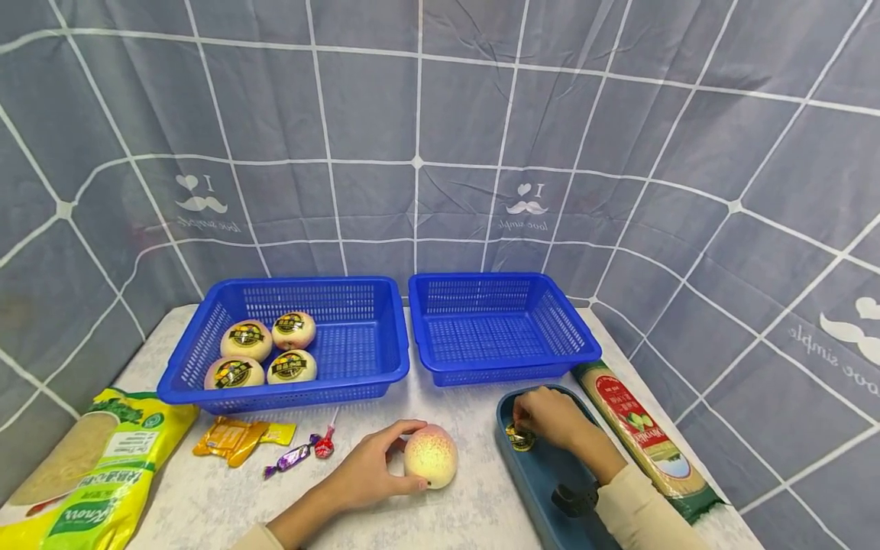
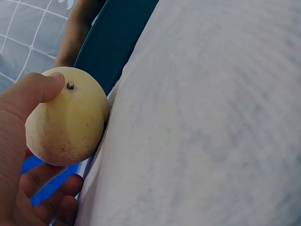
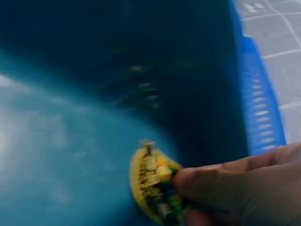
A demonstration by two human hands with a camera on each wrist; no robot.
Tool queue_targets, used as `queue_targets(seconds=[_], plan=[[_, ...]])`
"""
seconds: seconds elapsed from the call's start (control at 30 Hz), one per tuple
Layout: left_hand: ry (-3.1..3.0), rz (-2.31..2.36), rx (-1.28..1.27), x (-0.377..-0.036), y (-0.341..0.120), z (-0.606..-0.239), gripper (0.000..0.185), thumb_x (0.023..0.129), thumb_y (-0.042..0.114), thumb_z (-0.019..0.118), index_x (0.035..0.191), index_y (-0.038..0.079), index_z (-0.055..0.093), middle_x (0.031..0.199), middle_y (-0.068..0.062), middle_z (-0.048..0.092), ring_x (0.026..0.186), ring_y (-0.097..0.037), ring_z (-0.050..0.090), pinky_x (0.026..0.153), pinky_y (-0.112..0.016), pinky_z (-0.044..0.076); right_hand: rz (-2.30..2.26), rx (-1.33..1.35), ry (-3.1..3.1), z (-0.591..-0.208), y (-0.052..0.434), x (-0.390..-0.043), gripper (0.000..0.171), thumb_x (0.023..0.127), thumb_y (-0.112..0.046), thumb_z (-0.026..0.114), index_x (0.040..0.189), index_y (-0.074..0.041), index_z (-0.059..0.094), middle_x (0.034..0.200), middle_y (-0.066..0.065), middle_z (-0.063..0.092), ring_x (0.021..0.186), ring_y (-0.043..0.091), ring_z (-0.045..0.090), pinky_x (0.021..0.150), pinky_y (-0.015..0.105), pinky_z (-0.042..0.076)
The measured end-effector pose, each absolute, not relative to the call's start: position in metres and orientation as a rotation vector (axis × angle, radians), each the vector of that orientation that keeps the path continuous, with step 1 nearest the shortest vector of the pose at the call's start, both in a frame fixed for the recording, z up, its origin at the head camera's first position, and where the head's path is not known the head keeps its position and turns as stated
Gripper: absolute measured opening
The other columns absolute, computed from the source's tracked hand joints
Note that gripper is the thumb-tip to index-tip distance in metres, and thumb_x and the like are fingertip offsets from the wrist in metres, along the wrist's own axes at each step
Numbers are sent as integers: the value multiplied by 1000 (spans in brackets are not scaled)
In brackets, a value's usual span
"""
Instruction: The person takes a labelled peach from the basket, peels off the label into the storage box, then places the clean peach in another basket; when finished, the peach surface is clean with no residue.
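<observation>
My left hand (image 1: 371, 472) grips a pink-and-yellow peach (image 1: 433, 460) on the table, fingers behind it and thumb in front. In the left wrist view the thumb lies beside the stem of this peach (image 2: 70, 117), and no label shows on it. Inside a long teal tray (image 1: 528, 489), my right hand (image 1: 555, 416) pinches a round black-and-gold sticker (image 1: 520, 438) between thumb and finger. That sticker (image 3: 157, 183) appears tilted and a little blurred in the right wrist view. Several peaches (image 1: 246, 341) with similar labels sit in the left blue basket (image 1: 357, 391).
Another blue basket (image 1: 474, 336) stands behind the tray. A green-ended long packet (image 1: 642, 431) lies right of the tray. At left are a yellow Knorr bag (image 1: 103, 466), orange-wrapped snacks (image 1: 234, 439), a purple candy (image 1: 292, 458) and a red lollipop (image 1: 325, 445).
</observation>
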State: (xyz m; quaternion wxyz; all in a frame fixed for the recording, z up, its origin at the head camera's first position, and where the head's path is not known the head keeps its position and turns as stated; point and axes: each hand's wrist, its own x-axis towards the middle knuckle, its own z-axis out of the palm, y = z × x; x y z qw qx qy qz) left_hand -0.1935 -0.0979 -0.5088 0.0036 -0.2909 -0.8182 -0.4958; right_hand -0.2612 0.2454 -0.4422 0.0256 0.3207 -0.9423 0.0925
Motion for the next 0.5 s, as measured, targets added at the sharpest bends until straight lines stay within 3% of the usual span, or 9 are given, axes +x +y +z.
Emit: queue_targets(seconds=[0.5], plan=[[-2548,-1569,-911,-193,-98,-511,72,76,40,90,138,26,57,119,12,65,94,-12,59,80,-31,51,11,901,-2747,-463,238,-258,25,79,-16,85,71,-22,62,62,-13,51,52,9,47,43,30,39]])
